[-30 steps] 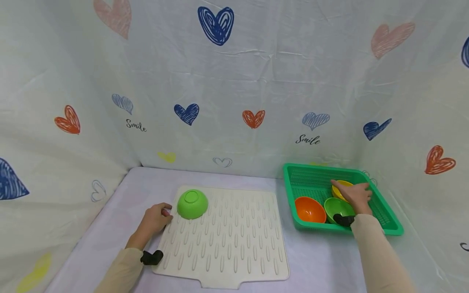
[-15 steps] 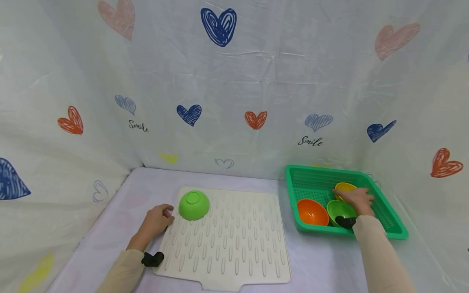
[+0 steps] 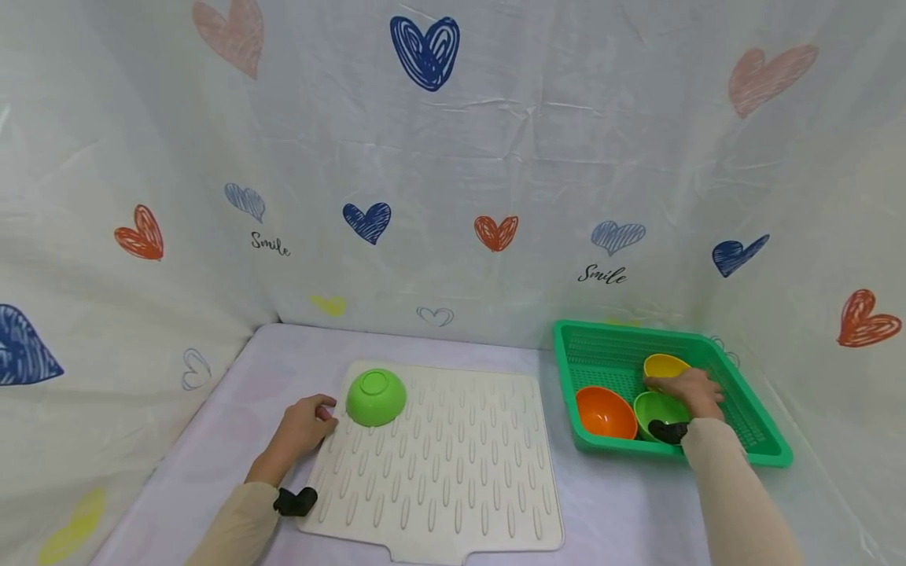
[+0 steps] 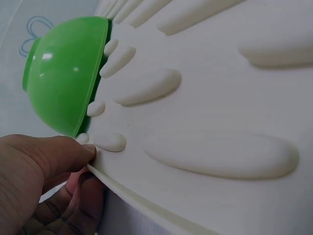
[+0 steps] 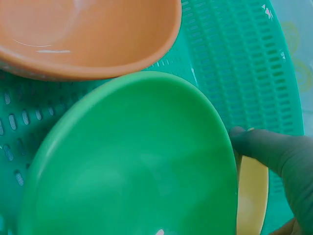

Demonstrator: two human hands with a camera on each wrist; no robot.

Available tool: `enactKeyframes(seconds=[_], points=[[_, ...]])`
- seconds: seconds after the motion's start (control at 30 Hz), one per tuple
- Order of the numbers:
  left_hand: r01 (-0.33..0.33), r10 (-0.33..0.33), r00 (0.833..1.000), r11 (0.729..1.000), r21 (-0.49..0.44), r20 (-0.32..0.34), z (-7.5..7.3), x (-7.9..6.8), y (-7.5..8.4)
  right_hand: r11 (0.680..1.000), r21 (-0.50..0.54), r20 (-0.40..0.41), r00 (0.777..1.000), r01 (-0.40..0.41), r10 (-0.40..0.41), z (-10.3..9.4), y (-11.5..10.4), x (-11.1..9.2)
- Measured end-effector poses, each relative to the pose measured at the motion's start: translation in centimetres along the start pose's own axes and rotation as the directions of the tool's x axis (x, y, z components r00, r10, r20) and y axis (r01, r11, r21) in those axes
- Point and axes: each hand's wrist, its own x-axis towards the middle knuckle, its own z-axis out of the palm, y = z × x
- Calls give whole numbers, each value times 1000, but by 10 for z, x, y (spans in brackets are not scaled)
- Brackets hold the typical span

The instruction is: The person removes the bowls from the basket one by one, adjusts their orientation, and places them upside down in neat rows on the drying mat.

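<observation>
In the head view, my left hand (image 3: 304,432) is at the left edge of a white ridged drying mat (image 3: 460,456). The left wrist view has the thumb over that edge and curled fingers beneath, pinching it. Beside the thumb, a green bowl (image 4: 66,73) sits upside down on the mat. My right hand (image 3: 692,389) is inside a green basket (image 3: 576,424), gripping a yellow bowl (image 3: 665,365) by its near side. The right wrist view shows the thumb at the yellow rim; the other fingers are mostly hidden. A second green bowl (image 5: 142,161) sits under the wrist.
An orange bowl (image 3: 606,413) lies in the basket's front left corner, beside the second green bowl. The basket stands on the table right of the mat. A white curtain (image 3: 453,157) printed with hearts hangs behind and at both sides.
My right hand's fingers have closed in on the yellow bowl, which has shifted slightly left in the basket. The left hand stays at the mat's edge. The head view has drifted a little.
</observation>
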Motion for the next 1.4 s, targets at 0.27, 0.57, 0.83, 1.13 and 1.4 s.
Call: enactKeyframes(seconds=[0.27, 0.57, 0.83, 1.13, 1.4], points=[[-4, 4, 1000, 1000, -2, -3, 0, 0, 0, 1000, 2, -2, 1000, 10, -9, 1, 2, 2], [2, -2, 1000, 1000, 7, 1, -1, 1, -2, 998, -32, -43, 998, 50, -52, -11, 8, 4], [-19, 19, 1000, 1000, 6, -3, -3, -1, -1, 996, 32, -85, 993, 82, -79, -20, 7, -5], [-22, 22, 1000, 1000, 5, 0, -1, 0, -2, 988, 52, -175, 976, 144, -133, -20, 7, -17], [-26, 26, 1000, 1000, -10, -1, 0, -2, -2, 974, 40, -159, 964, 224, -215, -16, -3, -34]])
